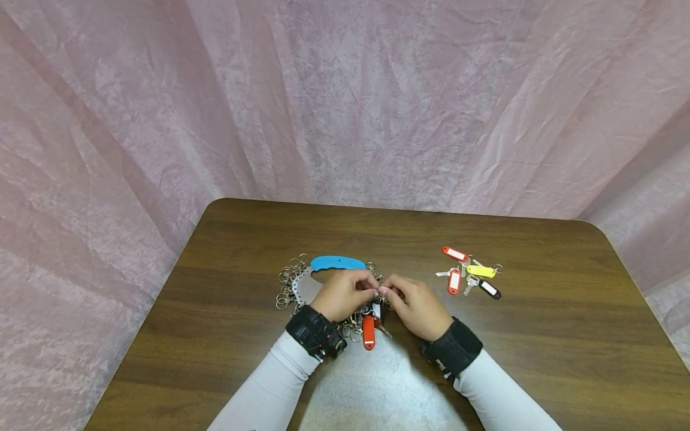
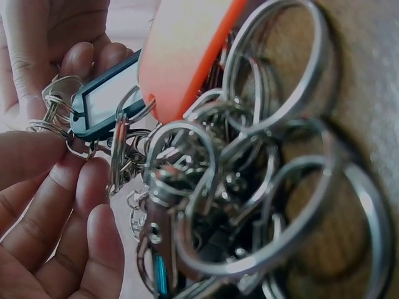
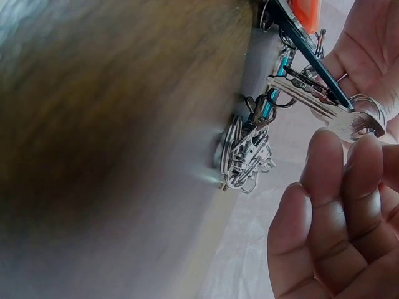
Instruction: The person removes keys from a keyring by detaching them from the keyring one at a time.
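A grey toothed plate (image 1: 307, 288) with a blue handle (image 1: 338, 263) and many metal rings lies under the hands. My left hand (image 1: 344, 294) pinches a split ring (image 2: 48, 126) between thumb and fingertips, beside a black-framed key tag (image 2: 112, 96). My right hand (image 1: 417, 305) meets it at the fingertips, pinching the small ring of that tag. A silver key (image 3: 340, 118) hangs there, its head right at the right fingertips. An orange-red tag (image 1: 369, 332) hangs below the left hand. The exact contact of the fingertips is partly hidden.
To the right on the wooden table (image 1: 566, 311) lies a group of keys with tags: a yellow tag (image 1: 481, 272), a black tag (image 1: 489, 289) and red tags (image 1: 454, 281). Loose rings (image 1: 291, 281) fan out along the plate's left side. A pink curtain (image 1: 377, 120) hangs behind.
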